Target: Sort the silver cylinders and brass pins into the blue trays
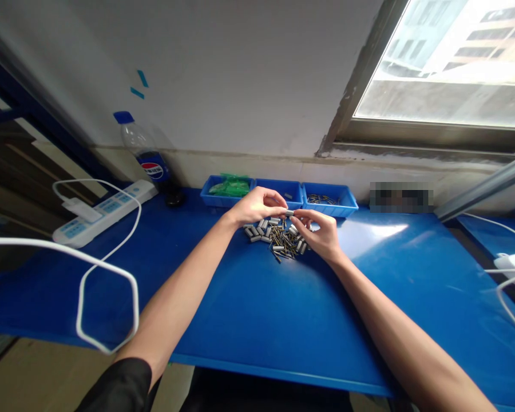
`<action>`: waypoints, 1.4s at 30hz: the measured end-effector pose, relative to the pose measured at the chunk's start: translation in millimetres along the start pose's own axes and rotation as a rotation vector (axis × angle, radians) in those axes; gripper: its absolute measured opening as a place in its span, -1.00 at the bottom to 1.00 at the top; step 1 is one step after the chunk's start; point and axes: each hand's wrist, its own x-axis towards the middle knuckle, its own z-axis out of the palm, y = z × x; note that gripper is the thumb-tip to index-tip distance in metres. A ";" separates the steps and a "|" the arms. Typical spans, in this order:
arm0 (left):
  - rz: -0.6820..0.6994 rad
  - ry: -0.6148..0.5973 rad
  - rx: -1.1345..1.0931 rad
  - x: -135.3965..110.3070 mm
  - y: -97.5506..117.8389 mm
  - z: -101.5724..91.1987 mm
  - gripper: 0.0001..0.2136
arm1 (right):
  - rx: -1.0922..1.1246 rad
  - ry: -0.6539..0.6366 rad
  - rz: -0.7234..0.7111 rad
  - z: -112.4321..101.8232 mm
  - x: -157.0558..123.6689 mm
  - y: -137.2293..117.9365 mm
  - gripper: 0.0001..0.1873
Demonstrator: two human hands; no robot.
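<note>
A small silver metal cylinder [289, 212] is pinched between the fingertips of my left hand [260, 205] and my right hand [320, 230], one at each end. Both hands are held over a loose pile of brass-coloured and dark pins [283, 240] on the blue table. Mixed in at the pile's edges are short silver cylinders [257, 232], like the one in my fingers. My right fingers partly cover the pile's right side. Just behind my hands stands the middle blue bin [278, 187], with a small piece in it.
The left blue bin [206, 197] holds green plastic bags [232, 186]; the right blue bin [347, 209] holds pins. A cola bottle [148, 154] and a white power strip [111, 212] stand at the left. A white cable [135, 297] loops near my left forearm.
</note>
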 end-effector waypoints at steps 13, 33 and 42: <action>0.118 0.314 0.064 9.7 -11.3 1.6 -0.67 | -0.092 0.006 0.013 0.9 0.9 0.7 -0.68; -0.160 0.097 0.986 -11.2 0.9 -19.8 -0.74 | -0.101 0.011 0.050 1.3 2.0 3.4 -0.62; -0.003 0.069 1.064 -11.6 14.3 -9.1 -0.75 | -0.088 0.000 0.051 1.6 1.7 3.5 -0.67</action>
